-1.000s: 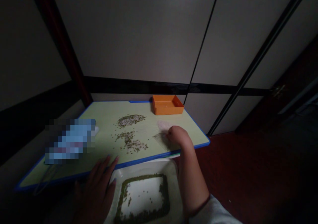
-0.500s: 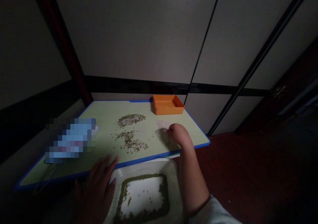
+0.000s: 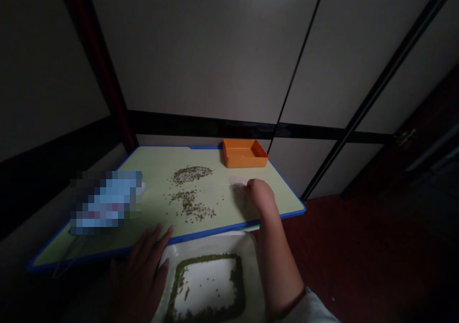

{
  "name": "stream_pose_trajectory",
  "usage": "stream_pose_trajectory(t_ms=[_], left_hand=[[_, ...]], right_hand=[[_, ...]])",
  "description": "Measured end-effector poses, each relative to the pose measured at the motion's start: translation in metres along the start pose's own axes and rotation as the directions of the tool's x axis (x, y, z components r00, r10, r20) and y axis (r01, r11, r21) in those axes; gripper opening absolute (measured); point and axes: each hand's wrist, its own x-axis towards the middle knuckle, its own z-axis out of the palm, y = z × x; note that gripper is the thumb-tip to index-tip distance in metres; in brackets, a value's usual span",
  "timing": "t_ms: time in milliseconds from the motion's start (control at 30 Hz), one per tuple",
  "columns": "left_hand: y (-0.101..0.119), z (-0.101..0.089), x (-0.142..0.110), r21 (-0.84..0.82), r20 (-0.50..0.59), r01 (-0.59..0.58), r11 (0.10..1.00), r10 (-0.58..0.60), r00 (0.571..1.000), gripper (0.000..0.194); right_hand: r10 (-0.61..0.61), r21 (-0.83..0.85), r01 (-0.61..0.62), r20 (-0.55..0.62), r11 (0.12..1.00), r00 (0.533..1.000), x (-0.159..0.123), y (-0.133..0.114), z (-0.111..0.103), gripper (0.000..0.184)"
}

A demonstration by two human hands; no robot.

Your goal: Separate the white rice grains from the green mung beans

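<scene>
My right hand (image 3: 261,196) is closed, thumb and fingertips together, low over the right part of the pale green tabletop (image 3: 158,163). Whatever its fingers hold is hidden. Just beside the fingertips lies a thin pale patch of what looks like rice grains (image 3: 234,179). To its left are two patches of small green beans mixed with pale grains: an oval one (image 3: 191,174) farther back and a ragged one (image 3: 193,206) nearer me. My left hand (image 3: 145,265), dim in shadow, rests with fingers spread at the table's front edge, beside a white basin (image 3: 256,270).
Green beans line the basin's floor edges, below the table's blue rim. An orange open box (image 3: 245,160) stands at the back right of the table. A blurred-out bluish object (image 3: 107,201) lies at the left. Cabinet panels (image 3: 215,50) rise behind.
The view has shifted slightly, so everything sits a little farther right and lower. My right hand stays closed beside the pale patch, which shows less clearly. My left hand keeps its place.
</scene>
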Motion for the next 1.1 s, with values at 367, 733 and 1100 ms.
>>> stream_pose_trajectory(t_ms=[367, 733, 1100], left_hand=[[0.001, 0.002, -0.002, -0.019, -0.024, -0.002, 1.000, 0.001, 1.000, 0.051], [0.011, -0.007, -0.003, -0.002, 0.003, 0.012, 1.000, -0.012, 1.000, 0.054], [0.004, -0.001, -0.001, 0.000, -0.030, -0.016, 1.000, 0.016, 0.999, 0.052]], right_hand=[[-0.024, 0.013, 0.025, -0.066, 1.000, 0.998, -0.005, -0.001, -0.002, 0.031], [-0.051, 0.029, 0.052, -0.039, 0.998, 0.998, -0.002, 0.001, 0.002, 0.027], [-0.073, 0.074, 0.076, -0.039, 0.994, 0.997, 0.001, 0.001, 0.004, 0.026]])
